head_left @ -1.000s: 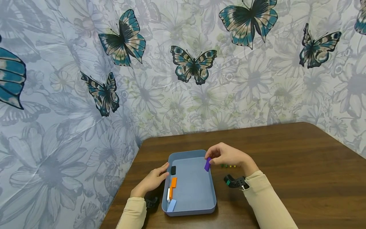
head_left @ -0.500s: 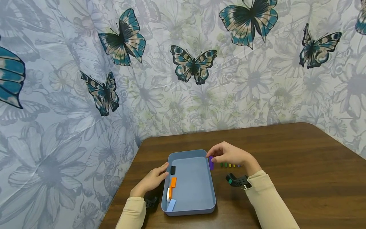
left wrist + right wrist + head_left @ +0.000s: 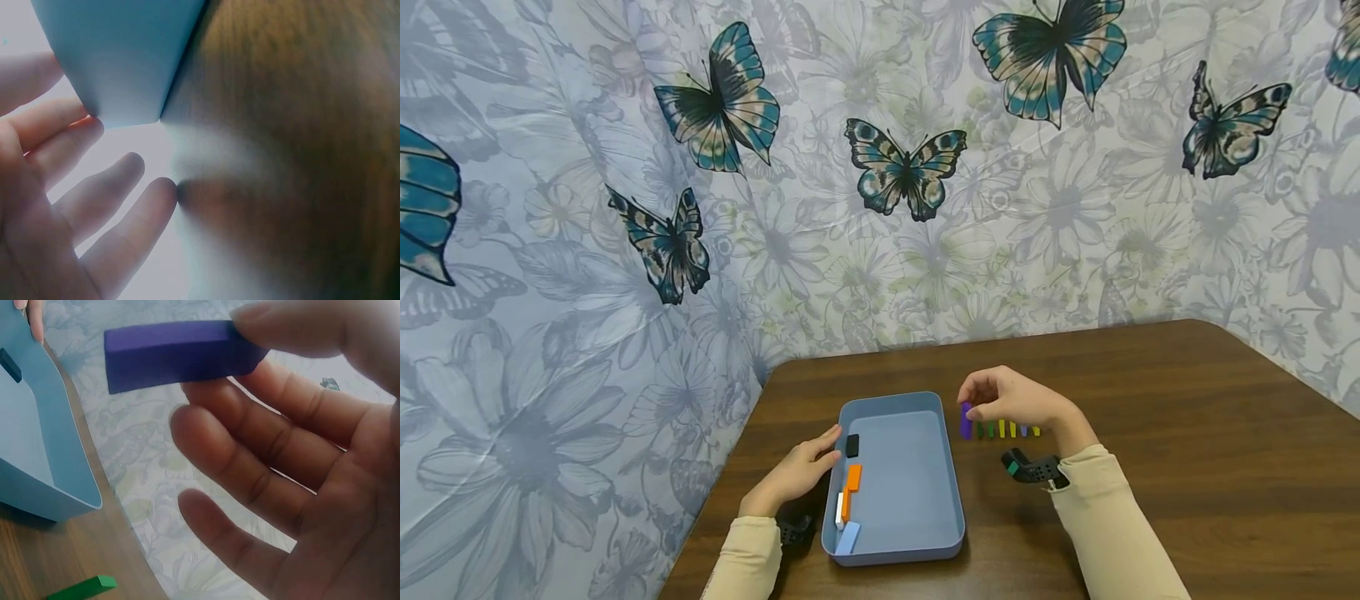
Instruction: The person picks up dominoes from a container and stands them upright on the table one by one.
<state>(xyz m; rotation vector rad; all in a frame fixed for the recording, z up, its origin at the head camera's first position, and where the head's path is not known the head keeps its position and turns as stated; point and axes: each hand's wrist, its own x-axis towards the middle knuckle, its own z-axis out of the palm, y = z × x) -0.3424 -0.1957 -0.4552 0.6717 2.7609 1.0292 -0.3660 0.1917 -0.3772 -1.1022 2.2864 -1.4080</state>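
Between thumb and fingers, my right hand [image 3: 1021, 400] pinches one end of a purple domino block [image 3: 966, 422], held upright at the left end of a row of small standing blocks. In the right wrist view the purple block [image 3: 169, 357] shows whole, thumb on one face and fingertips on the other. The row includes green blocks and a yellow block [image 3: 1002, 428]; part of it is behind the hand. My left hand [image 3: 796, 477] rests with extended fingers against the left side of a blue tray [image 3: 906, 492]. The left wrist view shows its fingertips at the tray wall [image 3: 125, 56].
Inside the tray along its left side lie a black block [image 3: 852, 446], orange blocks [image 3: 855, 477], a white block [image 3: 839, 508] and a light blue block [image 3: 847, 538]. The brown wooden table [image 3: 1187, 467] runs back to a butterfly-patterned wall covering [image 3: 1037, 250].
My right hand has carried the purple block from above the tray's right rim rightward to the left end of the row. The left hand has stayed at the tray.
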